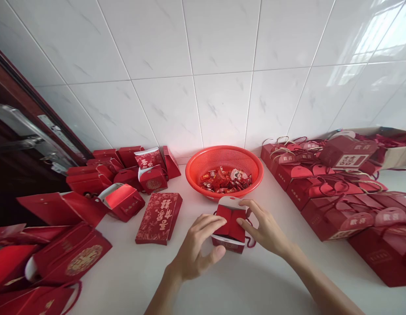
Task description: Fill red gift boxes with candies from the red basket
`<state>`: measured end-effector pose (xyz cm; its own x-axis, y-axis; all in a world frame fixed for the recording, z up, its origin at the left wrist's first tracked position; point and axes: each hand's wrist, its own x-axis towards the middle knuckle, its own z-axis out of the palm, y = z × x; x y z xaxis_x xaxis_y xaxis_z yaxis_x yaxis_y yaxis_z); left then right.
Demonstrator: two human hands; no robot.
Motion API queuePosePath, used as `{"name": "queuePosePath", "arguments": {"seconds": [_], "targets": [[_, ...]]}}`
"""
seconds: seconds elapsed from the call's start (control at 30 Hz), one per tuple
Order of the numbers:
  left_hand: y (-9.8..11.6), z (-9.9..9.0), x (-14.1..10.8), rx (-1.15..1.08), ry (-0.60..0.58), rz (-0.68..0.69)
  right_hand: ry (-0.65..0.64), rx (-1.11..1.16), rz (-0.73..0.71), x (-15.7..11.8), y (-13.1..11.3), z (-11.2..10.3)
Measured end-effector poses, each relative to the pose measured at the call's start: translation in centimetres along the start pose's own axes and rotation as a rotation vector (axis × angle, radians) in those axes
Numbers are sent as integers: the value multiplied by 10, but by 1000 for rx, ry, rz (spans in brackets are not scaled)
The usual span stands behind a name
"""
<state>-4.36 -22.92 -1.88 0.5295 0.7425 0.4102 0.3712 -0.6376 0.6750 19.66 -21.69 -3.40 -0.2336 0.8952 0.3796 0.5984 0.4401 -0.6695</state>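
A small red box with white inner flaps stands on the white table below the basket, its two red side flaps folded inward over the top. My left hand is at its left side, fingertips on the left flap, the thumb apart from the fingers. On the other side, my right hand has its fingers spread around the right edge, thumb on the red flap and forefinger by the rear white flap. A dark red cord shows beside the box, under my right hand. Neither hand is closed around anything.
An orange-red mesh basket of wrapped candies stands against the tiled wall. A flat patterned red box lies to its left. Open red boxes crowd the left side; closed corded boxes stand in rows at right, before a cardboard carton.
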Motion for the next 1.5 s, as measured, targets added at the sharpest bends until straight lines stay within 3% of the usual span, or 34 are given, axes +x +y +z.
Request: {"name": "queuePosePath", "arguments": {"seconds": [0.23, 0.43, 0.6, 0.7, 0.87, 0.97, 1.07, 1.23, 1.37, 1.5], "targets": [[-9, 15, -1, 66, 199, -71, 83, 212, 5, 0, 2, -2], [-13, 28, 1, 123, 343, -88, -77, 187, -99, 0, 3, -1], [-12, 27, 2, 116, 232, -170, -99, 207, -102, -1, 2, 1], [-11, 26, 3, 96, 164, -227, -108, 268, -20, 1, 5, -4], [-11, 24, 4, 79, 180, -265, -147, 624, 206, 5, 14, -26], [-10, 23, 5, 30, 205, -275, -44, 852, 173, 6, 16, -36], [-9, 23, 5, -39, 220, -306, 9, 926, 129, 5, 12, -35], [-11, 26, 7, -214, 232, -388, -126, 657, 40, 1, -1, -18], [-15, 22, 9, -370, 244, -545, -91, 325, -80, -2, -8, -11], [-18, 10, 11, -419, 190, -723, -78, 217, -137, -3, -9, -10]]}}
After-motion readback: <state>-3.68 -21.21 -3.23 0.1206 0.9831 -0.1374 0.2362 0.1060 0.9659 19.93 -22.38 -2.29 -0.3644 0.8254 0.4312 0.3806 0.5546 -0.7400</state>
